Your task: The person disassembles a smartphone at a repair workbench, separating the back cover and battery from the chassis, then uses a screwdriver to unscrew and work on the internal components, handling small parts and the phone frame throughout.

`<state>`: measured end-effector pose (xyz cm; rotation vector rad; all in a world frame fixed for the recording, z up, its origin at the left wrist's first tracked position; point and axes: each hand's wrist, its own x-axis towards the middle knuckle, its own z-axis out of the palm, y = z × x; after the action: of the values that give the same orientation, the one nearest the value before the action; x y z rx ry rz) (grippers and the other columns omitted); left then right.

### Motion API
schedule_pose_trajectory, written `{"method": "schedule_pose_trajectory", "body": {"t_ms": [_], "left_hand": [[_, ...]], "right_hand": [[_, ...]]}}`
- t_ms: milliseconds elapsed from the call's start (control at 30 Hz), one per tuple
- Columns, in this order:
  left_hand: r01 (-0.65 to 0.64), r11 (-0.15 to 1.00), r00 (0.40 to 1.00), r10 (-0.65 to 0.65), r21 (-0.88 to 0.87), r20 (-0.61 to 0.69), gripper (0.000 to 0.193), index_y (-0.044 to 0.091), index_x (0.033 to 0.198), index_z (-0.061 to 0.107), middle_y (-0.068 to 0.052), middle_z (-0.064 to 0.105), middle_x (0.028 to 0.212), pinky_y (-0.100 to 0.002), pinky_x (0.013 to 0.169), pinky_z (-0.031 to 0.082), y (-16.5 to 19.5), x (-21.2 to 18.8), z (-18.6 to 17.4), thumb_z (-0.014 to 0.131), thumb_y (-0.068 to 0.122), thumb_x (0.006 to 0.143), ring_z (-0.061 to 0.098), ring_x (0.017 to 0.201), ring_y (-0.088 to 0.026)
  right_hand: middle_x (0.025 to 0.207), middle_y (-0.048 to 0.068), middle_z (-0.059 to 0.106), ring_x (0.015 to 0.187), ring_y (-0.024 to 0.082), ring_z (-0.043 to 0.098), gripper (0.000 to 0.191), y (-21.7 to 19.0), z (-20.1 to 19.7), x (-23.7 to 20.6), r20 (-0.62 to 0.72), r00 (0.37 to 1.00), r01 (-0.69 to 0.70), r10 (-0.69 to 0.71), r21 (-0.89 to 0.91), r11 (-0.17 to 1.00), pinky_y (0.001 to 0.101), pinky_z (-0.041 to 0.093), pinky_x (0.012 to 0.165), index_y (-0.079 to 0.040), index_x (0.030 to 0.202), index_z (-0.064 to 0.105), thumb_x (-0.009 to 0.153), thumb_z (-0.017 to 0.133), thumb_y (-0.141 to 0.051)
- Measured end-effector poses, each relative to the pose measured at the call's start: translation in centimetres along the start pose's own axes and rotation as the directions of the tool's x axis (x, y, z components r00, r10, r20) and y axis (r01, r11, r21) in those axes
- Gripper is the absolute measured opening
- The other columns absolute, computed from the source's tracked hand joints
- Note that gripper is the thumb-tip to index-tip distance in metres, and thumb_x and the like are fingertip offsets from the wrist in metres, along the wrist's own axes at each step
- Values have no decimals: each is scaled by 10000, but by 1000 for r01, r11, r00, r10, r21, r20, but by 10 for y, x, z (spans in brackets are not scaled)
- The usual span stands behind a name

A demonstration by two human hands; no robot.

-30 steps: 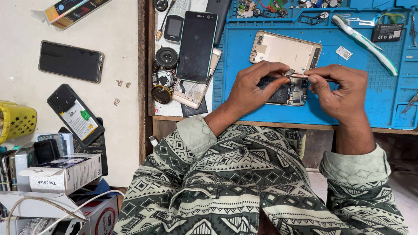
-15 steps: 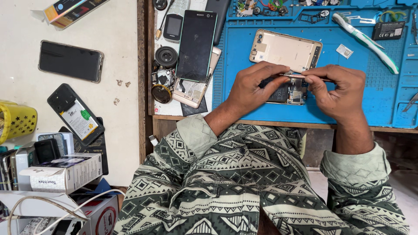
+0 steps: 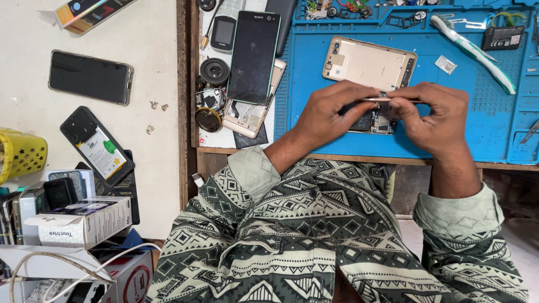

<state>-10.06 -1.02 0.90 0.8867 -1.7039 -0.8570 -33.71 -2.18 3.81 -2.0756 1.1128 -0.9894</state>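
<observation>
An opened gold phone (image 3: 368, 64) lies back-up on a blue repair mat (image 3: 314, 123), its lower circuit board (image 3: 377, 120) exposed. Both hands meet over that lower end. My left hand (image 3: 325, 115) and my right hand (image 3: 432, 118) pinch the two ends of a thin metal tool (image 3: 377, 100), which looks like tweezers, held level just above the board. The fingers hide most of the board and the tool's tips.
A black phone (image 3: 252, 56) lies on other phone parts left of the mat, with round parts (image 3: 213, 72) beside it. A toothbrush (image 3: 471, 47) and small battery (image 3: 502, 38) lie at the mat's right. Phones (image 3: 90, 77), boxes (image 3: 84, 221) and a yellow basket (image 3: 19, 154) sit on the floor at left.
Both hands have stayed over the phone's lower end with only slight finger shifts. The thin tool remains between them.
</observation>
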Motion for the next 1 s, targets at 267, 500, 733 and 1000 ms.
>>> {"method": "schedule_pose_trajectory", "body": {"t_ms": [267, 500, 733, 1000], "left_hand": [[98, 994, 994, -101, -50, -52, 222, 79, 1164, 736, -54, 760, 1075, -256, 840, 660, -1, 2, -1, 786, 117, 952, 777, 967, -140], [135, 985, 989, -141, -110, -53, 261, 43, 1188, 741, -69, 767, 1072, -254, 869, 641, -3, 3, -1, 798, 99, 939, 779, 975, -141], [127, 985, 991, -131, -118, -29, 272, 55, 1202, 732, -68, 758, 1082, -250, 880, 648, -5, 4, -1, 794, 104, 942, 776, 986, -136], [122, 985, 992, -126, -125, -19, 266, 68, 1221, 726, -66, 744, 1124, -252, 899, 655, -5, 3, -1, 781, 100, 963, 765, 1017, -135]], "right_hand": [[842, 91, 733, 729, 131, 707, 173, 5, -3, -2, -36, 999, -2, 0, -50, 999, 216, 499, 631, 1, 1092, 781, 1115, 803, -168], [852, 94, 727, 721, 134, 672, 168, 10, -6, -5, -56, 998, 2, -8, -113, 994, 234, 459, 631, -17, 1097, 791, 1107, 831, -179], [886, 98, 742, 731, 136, 675, 177, 14, -7, -4, -67, 997, 32, -41, -141, 990, 236, 454, 626, -20, 1082, 793, 1103, 837, -190], [936, 103, 742, 810, 143, 717, 173, 14, -6, -4, -66, 997, 35, -41, -90, 995, 219, 509, 679, -8, 1111, 782, 1119, 841, -171]]}}
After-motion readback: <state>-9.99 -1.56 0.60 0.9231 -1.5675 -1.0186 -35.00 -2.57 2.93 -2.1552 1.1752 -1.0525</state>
